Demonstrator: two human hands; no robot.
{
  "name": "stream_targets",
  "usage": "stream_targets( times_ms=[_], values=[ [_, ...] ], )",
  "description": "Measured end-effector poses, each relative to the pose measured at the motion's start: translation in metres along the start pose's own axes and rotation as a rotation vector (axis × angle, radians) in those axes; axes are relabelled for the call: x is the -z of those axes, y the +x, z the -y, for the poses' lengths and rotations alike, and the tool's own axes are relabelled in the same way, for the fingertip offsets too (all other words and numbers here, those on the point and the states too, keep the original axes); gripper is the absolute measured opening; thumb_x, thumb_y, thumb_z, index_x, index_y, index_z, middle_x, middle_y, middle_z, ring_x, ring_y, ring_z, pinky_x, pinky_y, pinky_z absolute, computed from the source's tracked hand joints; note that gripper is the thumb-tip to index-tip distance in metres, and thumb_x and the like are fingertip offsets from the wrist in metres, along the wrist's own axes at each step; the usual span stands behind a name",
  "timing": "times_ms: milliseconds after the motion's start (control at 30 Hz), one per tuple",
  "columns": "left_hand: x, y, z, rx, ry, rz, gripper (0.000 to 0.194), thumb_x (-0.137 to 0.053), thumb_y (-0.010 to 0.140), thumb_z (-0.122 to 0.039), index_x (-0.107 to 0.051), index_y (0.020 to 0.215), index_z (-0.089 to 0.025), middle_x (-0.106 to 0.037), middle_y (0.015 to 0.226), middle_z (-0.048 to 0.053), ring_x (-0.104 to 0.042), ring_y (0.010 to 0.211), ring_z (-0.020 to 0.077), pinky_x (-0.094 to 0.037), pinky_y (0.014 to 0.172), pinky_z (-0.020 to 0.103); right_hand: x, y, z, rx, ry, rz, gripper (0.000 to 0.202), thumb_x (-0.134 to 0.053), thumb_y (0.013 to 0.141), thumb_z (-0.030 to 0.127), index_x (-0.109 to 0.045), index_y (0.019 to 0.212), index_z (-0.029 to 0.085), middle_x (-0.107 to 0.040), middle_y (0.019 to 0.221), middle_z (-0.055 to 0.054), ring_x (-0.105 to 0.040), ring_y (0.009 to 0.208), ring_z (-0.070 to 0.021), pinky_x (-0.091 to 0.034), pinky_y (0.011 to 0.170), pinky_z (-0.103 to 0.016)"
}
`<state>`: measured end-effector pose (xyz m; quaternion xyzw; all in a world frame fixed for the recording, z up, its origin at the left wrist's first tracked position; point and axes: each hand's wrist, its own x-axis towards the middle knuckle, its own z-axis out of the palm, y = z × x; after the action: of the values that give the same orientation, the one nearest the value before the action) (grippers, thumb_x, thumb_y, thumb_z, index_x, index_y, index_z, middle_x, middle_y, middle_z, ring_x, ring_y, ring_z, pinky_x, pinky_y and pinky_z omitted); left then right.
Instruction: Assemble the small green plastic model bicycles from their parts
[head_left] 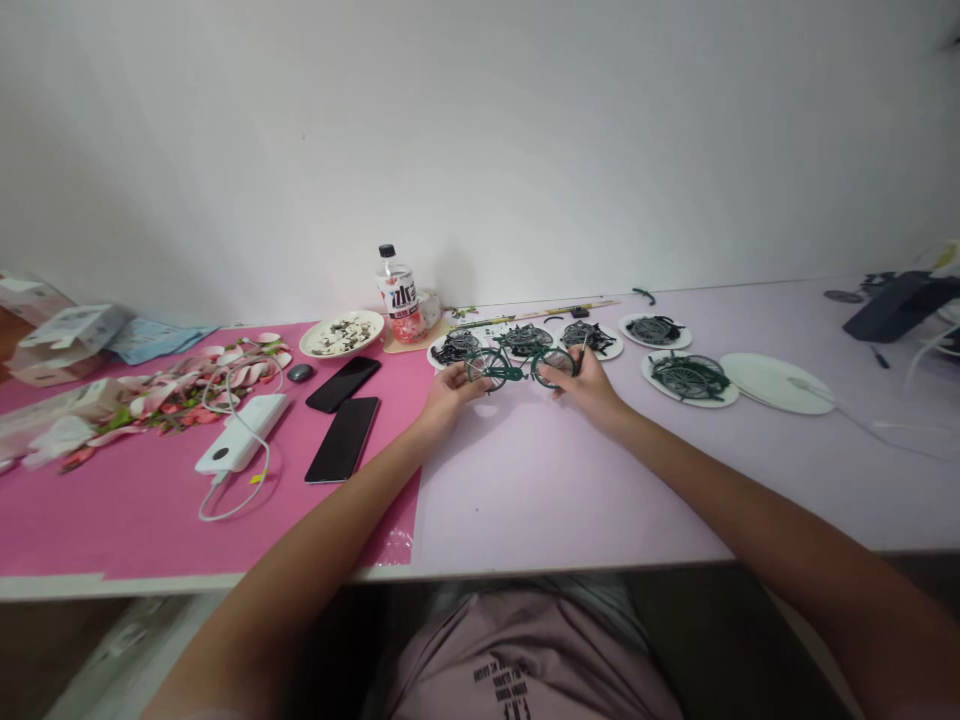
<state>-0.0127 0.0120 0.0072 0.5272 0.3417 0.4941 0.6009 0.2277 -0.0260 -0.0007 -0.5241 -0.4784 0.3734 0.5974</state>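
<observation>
Between my two hands a small dark green model bicycle (511,368) is held up over the pale part of the table. My left hand (453,390) grips it at the wheel on the left, fingers closed. The wheel on the right is in my right hand (581,385), which also has a thin pointed piece sticking up from its fingers; I cannot make out what that is. Just behind the bicycle are white plates of dark bicycle parts, including a left plate (437,362), a middle plate (529,355) and a right plate (615,347).
More parts lie on a plate (720,400) at the right, beside a plain white plate (780,385). Leftward are a drink bottle (399,300), a bowl (330,350), two phones (343,440), a white power bank (241,432) with a cable, and artificial petals (199,385).
</observation>
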Motion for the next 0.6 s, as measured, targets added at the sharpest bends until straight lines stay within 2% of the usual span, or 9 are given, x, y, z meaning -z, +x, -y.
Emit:
stream_targets(
  times_ms=[100,233,600],
  values=[
    [0.0029,0.0020,0.0017,-0.003,0.020,-0.004,0.040,-0.094,0.058,-0.034,-0.074,0.089,-0.017,-0.077,0.089,0.004,-0.071,0.085,0.0180,-0.052,0.083,0.030,-0.0001,-0.0008,-0.0018,-0.005,-0.006,0.039,0.069,-0.090,0.065,0.058,-0.034,0.090,0.027,-0.060,0.081,0.006,-0.064,0.063,-0.0151,-0.051,0.044,-0.024],
    [0.0037,0.0016,0.0024,-0.015,0.047,-0.010,0.032,-0.089,0.062,-0.034,-0.075,0.086,-0.018,-0.077,0.089,0.004,-0.070,0.085,0.0181,-0.052,0.084,0.030,0.0001,-0.0001,-0.0045,-0.010,-0.017,0.057,0.069,-0.090,0.065,0.059,-0.034,0.090,0.027,-0.060,0.080,0.006,-0.063,0.061,-0.0146,-0.050,0.043,-0.024],
    [0.0059,0.0033,0.0043,-0.031,0.068,-0.032,0.028,-0.085,0.066,-0.035,-0.076,0.086,-0.018,-0.076,0.088,0.004,-0.070,0.086,0.0179,-0.051,0.081,0.028,-0.0022,-0.0029,-0.0008,-0.075,0.024,0.092,0.074,-0.093,0.059,0.057,-0.033,0.089,0.027,-0.055,0.079,0.008,-0.062,0.064,-0.0140,-0.054,0.044,-0.024]
  ],
)
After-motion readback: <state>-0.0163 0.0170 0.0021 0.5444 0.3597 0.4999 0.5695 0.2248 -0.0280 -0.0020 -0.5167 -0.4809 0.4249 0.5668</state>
